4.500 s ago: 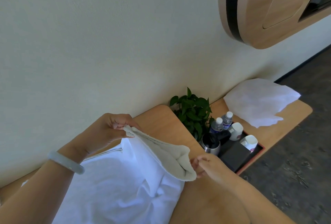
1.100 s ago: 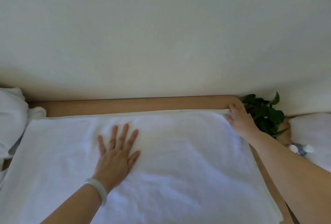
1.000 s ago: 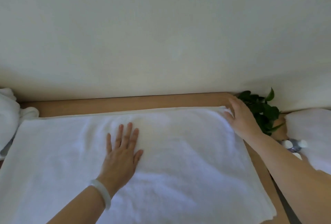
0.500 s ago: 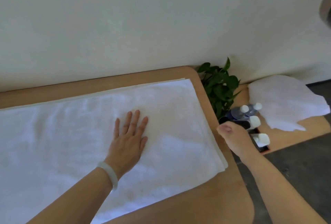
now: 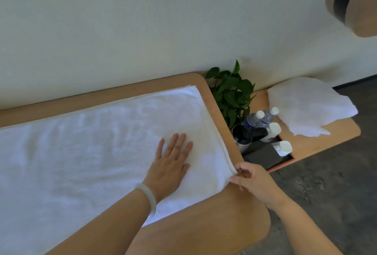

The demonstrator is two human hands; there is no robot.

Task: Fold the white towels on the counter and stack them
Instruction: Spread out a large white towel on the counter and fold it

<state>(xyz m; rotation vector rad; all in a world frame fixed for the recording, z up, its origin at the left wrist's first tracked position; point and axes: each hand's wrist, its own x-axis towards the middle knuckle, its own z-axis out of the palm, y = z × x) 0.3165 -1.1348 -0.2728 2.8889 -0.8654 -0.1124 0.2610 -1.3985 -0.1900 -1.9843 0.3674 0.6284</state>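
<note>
A large white towel [image 5: 85, 148] lies spread flat, doubled over, along the wooden counter [image 5: 204, 228]. My left hand [image 5: 171, 163] rests palm down with straight fingers on the towel's right part. My right hand [image 5: 251, 179] pinches the towel's near right corner at the counter's edge. The towel's left end runs out of view.
Right of the counter and lower stands a green plant [image 5: 230, 93]. Beside it a black tray [image 5: 265, 154] holds water bottles [image 5: 261, 118], a kettle [image 5: 244, 136] and cups. White cloth [image 5: 306, 105] lies on the low shelf. A wooden panel [image 5: 355, 1] hangs upper right.
My right hand left the towel's far right corner, came toward me and now pinches the near right corner. My left hand stays flat on the towel. The view swung right.
</note>
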